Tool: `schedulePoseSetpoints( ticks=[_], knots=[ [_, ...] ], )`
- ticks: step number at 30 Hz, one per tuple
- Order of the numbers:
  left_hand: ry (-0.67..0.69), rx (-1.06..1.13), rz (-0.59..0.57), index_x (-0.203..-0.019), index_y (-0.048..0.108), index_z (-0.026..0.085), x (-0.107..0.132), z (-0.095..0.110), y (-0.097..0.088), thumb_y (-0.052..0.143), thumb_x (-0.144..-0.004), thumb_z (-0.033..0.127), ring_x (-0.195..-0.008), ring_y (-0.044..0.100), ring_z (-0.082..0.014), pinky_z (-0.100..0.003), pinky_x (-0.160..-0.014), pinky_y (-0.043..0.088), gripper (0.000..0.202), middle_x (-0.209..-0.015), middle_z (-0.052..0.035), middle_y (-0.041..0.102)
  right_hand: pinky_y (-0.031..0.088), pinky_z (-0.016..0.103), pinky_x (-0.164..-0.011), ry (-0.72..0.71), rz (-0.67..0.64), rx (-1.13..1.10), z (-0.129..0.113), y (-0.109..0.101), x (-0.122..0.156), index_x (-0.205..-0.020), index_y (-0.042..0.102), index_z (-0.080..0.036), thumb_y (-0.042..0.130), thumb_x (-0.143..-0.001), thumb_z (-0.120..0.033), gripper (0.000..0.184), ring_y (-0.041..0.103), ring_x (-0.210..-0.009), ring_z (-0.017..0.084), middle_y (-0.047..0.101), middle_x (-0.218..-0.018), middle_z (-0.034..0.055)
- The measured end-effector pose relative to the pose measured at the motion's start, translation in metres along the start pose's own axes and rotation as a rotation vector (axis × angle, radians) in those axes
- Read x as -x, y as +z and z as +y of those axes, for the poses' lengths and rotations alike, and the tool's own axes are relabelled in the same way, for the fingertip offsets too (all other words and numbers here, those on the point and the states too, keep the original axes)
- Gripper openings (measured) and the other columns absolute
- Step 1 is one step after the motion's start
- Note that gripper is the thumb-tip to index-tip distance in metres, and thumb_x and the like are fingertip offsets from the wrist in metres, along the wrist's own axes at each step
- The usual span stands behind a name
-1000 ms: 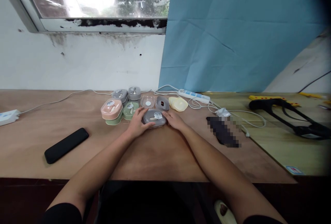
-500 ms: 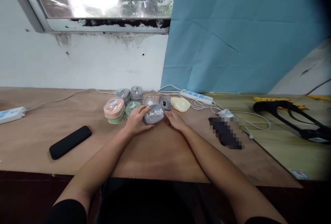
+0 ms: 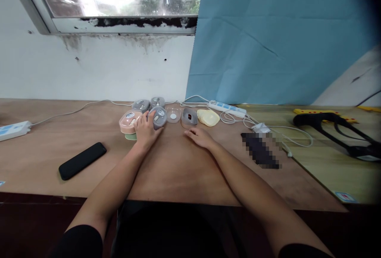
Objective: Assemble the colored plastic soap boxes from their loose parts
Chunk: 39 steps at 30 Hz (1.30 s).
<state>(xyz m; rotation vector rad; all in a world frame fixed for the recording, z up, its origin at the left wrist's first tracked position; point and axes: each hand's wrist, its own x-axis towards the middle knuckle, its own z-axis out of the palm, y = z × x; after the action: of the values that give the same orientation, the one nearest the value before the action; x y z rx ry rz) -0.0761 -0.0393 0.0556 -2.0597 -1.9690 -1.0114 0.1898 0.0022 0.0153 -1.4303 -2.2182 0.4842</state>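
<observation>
My left hand (image 3: 145, 132) grips a grey lidded box (image 3: 158, 118) with a round label on its lid. The held box sits where a green box stood and hides it; contact beneath cannot be made out. Left of it, a pink lidded box (image 3: 129, 121) stands on a green box (image 3: 131, 136). Two more grey lidded boxes (image 3: 141, 105) are close behind. My right hand (image 3: 200, 137) rests on the table with loosely stretched fingers, holding nothing. Just beyond it are an uncovered grey box (image 3: 189, 118), a clear lid (image 3: 173, 115) and cream-coloured flat pieces (image 3: 209, 118).
A black phone (image 3: 82, 160) lies at the left of the brown-covered table (image 3: 184, 178). White power strips (image 3: 226, 109) with loose cables lie by the wall and at the far left. A blurred dark object (image 3: 260, 151) and a black frame-like object (image 3: 342, 135) are on the right.
My left hand has carried the grey lidded box leftward, beside the pink box. My right hand has come away from that box. The clear lid and uncovered box show more fully.
</observation>
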Motion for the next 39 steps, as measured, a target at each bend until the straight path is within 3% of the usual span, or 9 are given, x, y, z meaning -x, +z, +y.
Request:
schedulePoseSetpoints(
  ticks=[14, 20, 22, 25, 29, 34, 39],
  knots=[
    [-0.056, -0.117, 0.001, -0.140, 0.031, 0.011, 0.000, -0.007, 0.025, 0.062, -0.075, 0.058, -0.122, 0.046, -0.0358, -0.046, -0.099, 0.036, 0.086, -0.135, -0.0212, 0.048, 0.033, 0.025, -0.059, -0.019, 0.002, 0.038, -0.004, 0.000, 0.002, -0.086, 0.068, -0.020, 0.050, -0.088, -0.054, 0.038, 0.057, -0.070, 0.016, 0.068, -0.080, 0.0032],
    [-0.026, -0.160, -0.003, -0.143, 0.027, 0.002, 0.003, -0.003, 0.027, 0.056, -0.077, 0.053, -0.130, 0.036, -0.0407, -0.049, -0.101, 0.036, 0.088, -0.149, -0.0258, 0.027, 0.033, 0.024, -0.059, -0.018, -0.012, 0.044, -0.002, 0.000, 0.001, -0.085, 0.068, -0.020, 0.051, -0.087, -0.053, 0.037, 0.058, -0.070, 0.015, 0.069, -0.080, 0.0030],
    [-0.017, -0.167, 0.005, -0.143, 0.027, 0.002, 0.003, -0.004, 0.028, 0.055, -0.077, 0.048, -0.132, 0.033, -0.0409, -0.049, -0.102, 0.035, 0.086, -0.151, -0.0253, 0.024, 0.033, 0.024, -0.059, -0.024, -0.006, 0.048, -0.002, 0.001, 0.001, -0.084, 0.068, -0.020, 0.052, -0.087, -0.052, 0.036, 0.058, -0.070, 0.015, 0.069, -0.080, 0.0034],
    [0.003, -0.152, 0.026, -0.143, 0.027, 0.003, 0.003, -0.006, 0.030, 0.055, -0.077, 0.044, -0.131, 0.035, -0.0390, -0.049, -0.103, 0.033, 0.082, -0.146, -0.0241, 0.034, 0.032, 0.024, -0.058, -0.021, -0.008, 0.056, -0.003, 0.000, 0.002, -0.084, 0.068, -0.020, 0.052, -0.087, -0.052, 0.036, 0.058, -0.069, 0.015, 0.069, -0.079, 0.0034],
    [0.027, -0.151, 0.076, -0.141, 0.032, 0.005, 0.003, -0.007, 0.031, 0.054, -0.080, 0.049, -0.128, 0.037, -0.0384, -0.050, -0.104, 0.030, 0.079, -0.139, -0.0241, 0.042, 0.033, 0.024, -0.059, -0.016, -0.009, 0.046, -0.003, 0.000, 0.002, -0.085, 0.068, -0.020, 0.052, -0.087, -0.051, 0.035, 0.058, -0.070, 0.015, 0.069, -0.080, 0.0030],
    [0.018, -0.197, 0.098, -0.139, 0.036, 0.005, 0.003, -0.007, 0.030, 0.052, -0.082, 0.054, -0.127, 0.037, -0.0393, -0.051, -0.103, 0.029, 0.077, -0.139, -0.0246, 0.041, 0.034, 0.024, -0.060, -0.021, -0.008, 0.039, -0.002, 0.001, 0.001, -0.085, 0.069, -0.020, 0.053, -0.086, -0.051, 0.035, 0.059, -0.071, 0.015, 0.069, -0.081, 0.0032],
    [-0.001, -0.232, 0.092, -0.143, 0.030, 0.003, 0.002, -0.006, 0.031, 0.050, -0.083, 0.052, -0.127, 0.037, -0.0405, -0.052, -0.102, 0.030, 0.079, -0.140, -0.0254, 0.041, 0.035, 0.025, -0.061, -0.023, -0.014, 0.038, -0.001, 0.001, 0.001, -0.087, 0.069, -0.021, 0.053, -0.087, -0.051, 0.035, 0.058, -0.071, 0.016, 0.069, -0.081, 0.0036]
  ],
)
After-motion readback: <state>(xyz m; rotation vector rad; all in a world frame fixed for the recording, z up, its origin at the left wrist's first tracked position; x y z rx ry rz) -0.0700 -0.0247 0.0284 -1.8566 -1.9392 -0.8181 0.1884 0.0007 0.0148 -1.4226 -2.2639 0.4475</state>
